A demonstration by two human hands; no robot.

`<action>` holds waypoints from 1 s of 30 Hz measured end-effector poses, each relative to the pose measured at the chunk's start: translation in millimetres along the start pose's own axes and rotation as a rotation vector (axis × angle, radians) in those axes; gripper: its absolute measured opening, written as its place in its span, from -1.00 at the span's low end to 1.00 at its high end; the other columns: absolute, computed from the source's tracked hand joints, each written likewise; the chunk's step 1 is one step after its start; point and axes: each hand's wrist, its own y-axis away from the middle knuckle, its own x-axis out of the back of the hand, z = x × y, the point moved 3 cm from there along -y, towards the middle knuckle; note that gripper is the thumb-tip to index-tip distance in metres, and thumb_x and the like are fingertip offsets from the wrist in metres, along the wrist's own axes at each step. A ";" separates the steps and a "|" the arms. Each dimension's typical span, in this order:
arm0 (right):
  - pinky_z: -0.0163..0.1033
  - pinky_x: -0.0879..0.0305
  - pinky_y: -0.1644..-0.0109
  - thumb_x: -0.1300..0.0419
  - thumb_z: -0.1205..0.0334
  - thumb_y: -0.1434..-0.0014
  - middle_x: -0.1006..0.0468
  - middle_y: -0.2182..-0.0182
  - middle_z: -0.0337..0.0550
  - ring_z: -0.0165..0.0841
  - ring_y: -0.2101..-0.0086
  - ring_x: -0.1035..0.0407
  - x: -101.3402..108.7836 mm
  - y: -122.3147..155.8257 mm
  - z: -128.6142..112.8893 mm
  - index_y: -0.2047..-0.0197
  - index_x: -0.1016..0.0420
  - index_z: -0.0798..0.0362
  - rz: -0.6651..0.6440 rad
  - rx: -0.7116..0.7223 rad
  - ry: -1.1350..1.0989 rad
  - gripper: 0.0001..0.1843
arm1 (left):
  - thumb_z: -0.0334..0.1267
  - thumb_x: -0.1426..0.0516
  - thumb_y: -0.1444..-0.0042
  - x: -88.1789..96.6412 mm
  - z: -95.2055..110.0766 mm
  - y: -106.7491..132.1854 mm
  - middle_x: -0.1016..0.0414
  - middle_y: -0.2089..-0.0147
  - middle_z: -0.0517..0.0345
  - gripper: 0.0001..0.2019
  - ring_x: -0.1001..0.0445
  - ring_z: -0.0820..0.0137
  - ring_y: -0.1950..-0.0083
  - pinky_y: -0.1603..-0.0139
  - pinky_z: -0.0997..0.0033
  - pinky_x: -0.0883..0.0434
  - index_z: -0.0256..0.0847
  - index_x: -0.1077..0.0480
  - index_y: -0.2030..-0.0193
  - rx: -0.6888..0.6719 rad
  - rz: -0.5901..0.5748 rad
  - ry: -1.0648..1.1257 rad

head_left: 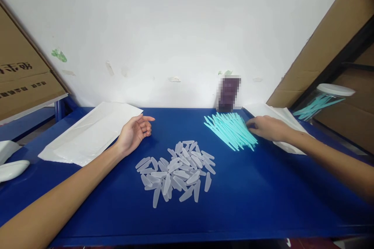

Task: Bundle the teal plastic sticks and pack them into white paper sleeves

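My left hand rests on the blue table, palm up, fingers loosely curled and apart, holding nothing. It lies beside a white plastic bag. My right hand lies palm down on the right edge of a pile of turquoise plastic sticks, its fingers bent onto the sticks. A heap of several translucent white caps lies in the middle, between both hands and nearer to me.
A second white bag lies under my right forearm. A clear jar with turquoise sticks lies at the right. Cardboard boxes stand at the left and right. A blurred dark object stands by the wall.
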 end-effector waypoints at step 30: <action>-0.08 -0.22 -0.16 -0.19 -0.06 -0.23 -0.34 -0.23 0.23 -0.06 -0.09 -0.38 -8.3 74.4 132.9 -0.23 -0.49 -0.03 0.114 0.084 -0.009 -0.45 | -0.15 -0.07 -0.22 4.3 -0.1 -3.5 -0.35 0.50 0.12 -0.67 -0.33 0.43 0.47 0.43 0.48 -0.37 -0.36 -0.56 0.24 -0.001 -0.064 -0.028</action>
